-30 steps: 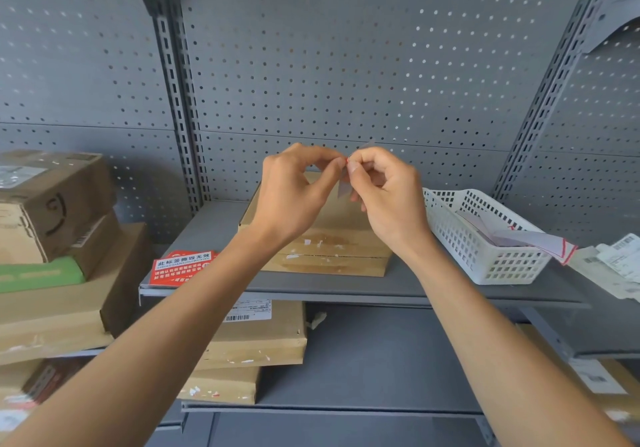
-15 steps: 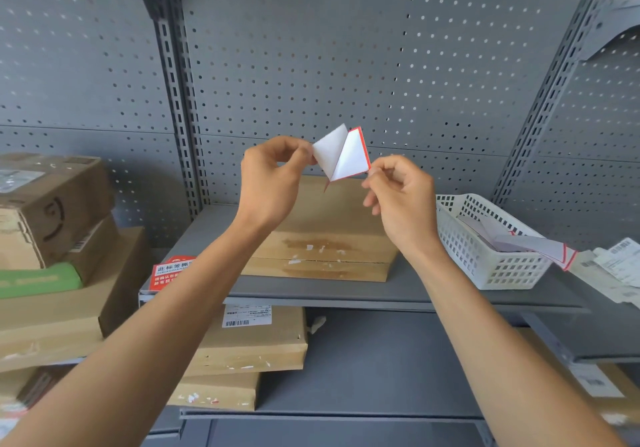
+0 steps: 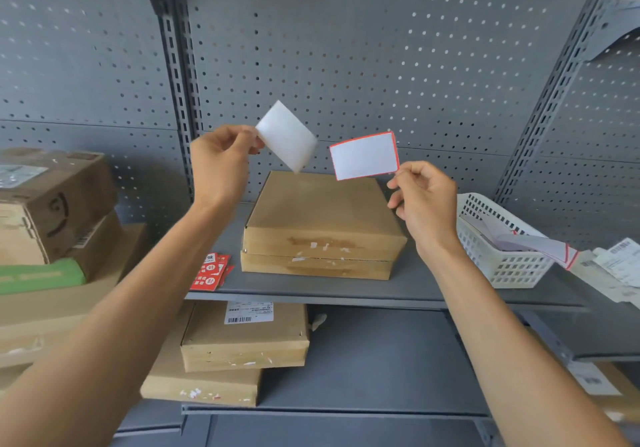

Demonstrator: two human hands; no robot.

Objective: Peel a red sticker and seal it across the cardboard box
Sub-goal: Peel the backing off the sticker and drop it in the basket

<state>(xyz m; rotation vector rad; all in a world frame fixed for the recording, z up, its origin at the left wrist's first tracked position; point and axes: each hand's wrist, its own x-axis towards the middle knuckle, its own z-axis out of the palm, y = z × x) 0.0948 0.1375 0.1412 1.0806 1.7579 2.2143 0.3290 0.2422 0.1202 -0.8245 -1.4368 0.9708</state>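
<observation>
A flat brown cardboard box point(image 3: 322, 225) lies on the grey shelf point(image 3: 408, 287), its lid closed. Above it my left hand point(image 3: 221, 166) pinches a plain white sheet point(image 3: 286, 135) by one corner. My right hand point(image 3: 424, 200) pinches the lower right corner of a white rectangle with a red rim point(image 3: 363, 156), its white side towards me. The two pieces are fully apart, with a gap between them, both held in the air over the box's far edge.
A small pile of red stickers point(image 3: 209, 271) lies on the shelf left of the box. A white plastic basket point(image 3: 498, 242) with used paper stands to the right. More cardboard boxes point(image 3: 242, 339) sit on the lower shelf and at the left point(image 3: 52, 204).
The two layers, pinched together a second ago and half peeled after that, are now pulled completely apart. My hands have moved away from each other, left going left, right going right.
</observation>
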